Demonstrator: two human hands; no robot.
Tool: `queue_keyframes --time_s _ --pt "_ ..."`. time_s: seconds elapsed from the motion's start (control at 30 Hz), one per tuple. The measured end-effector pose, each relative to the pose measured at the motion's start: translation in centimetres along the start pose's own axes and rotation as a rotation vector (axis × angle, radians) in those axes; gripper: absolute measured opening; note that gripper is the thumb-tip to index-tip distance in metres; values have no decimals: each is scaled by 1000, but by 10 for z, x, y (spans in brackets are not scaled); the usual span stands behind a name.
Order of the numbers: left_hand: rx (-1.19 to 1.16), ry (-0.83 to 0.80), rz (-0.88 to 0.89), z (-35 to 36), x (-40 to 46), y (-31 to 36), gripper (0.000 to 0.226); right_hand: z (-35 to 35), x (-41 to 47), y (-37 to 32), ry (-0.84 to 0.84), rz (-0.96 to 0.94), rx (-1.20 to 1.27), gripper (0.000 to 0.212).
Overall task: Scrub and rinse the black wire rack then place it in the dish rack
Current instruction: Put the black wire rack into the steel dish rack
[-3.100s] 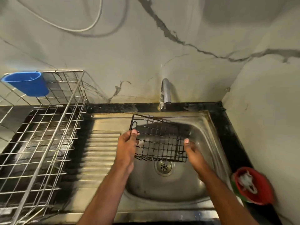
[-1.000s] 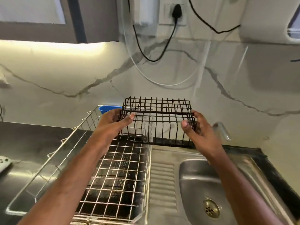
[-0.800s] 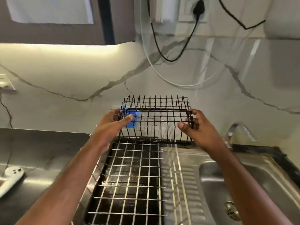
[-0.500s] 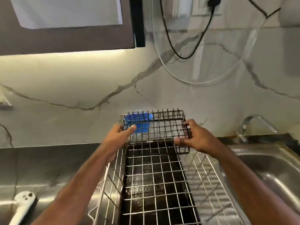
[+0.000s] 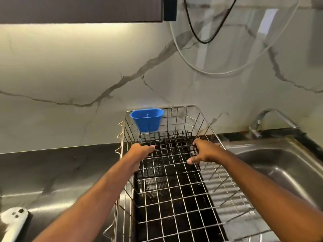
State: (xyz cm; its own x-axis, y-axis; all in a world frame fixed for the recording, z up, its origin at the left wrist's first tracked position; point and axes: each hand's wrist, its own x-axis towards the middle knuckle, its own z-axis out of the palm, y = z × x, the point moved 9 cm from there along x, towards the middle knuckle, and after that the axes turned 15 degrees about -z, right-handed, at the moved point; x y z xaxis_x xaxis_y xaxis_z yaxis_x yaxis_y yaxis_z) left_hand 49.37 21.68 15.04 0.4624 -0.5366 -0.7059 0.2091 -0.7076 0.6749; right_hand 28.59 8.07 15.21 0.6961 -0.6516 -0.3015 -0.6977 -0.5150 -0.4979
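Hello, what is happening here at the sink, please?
A person is setting a black wire rack into the far end of a metal dish rack beside the sink. The left hand and right hand each grip one side of it. A blue cup hangs on the dish rack's back wall. The tap shows no water running.

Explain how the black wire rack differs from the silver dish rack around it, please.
The black wire rack has dark wires; the dish rack has shiny silver ones. The black wire rack is smaller and sits inside the dish rack at its far end. Both hands, left hand and right hand, grip the black wire rack, not the dish rack. Both are open wire grids.
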Motion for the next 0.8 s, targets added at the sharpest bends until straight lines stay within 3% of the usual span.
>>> queue_keyframes --time_s 0.4,0.5,0.63,0.8 --pt "142 45 -63 7 18 -11 87 20 5 16 27 -4 12 91" --pt "248 125 16 8 14 -5 79 13 2 9 77 -43 8 96" --pt "473 287 205 20 -12 18 72 -14 -9 -7 252 -104 15 82" --pt "544 262 389 65 -43 33 69 -27 -34 -2 365 -140 34 66"
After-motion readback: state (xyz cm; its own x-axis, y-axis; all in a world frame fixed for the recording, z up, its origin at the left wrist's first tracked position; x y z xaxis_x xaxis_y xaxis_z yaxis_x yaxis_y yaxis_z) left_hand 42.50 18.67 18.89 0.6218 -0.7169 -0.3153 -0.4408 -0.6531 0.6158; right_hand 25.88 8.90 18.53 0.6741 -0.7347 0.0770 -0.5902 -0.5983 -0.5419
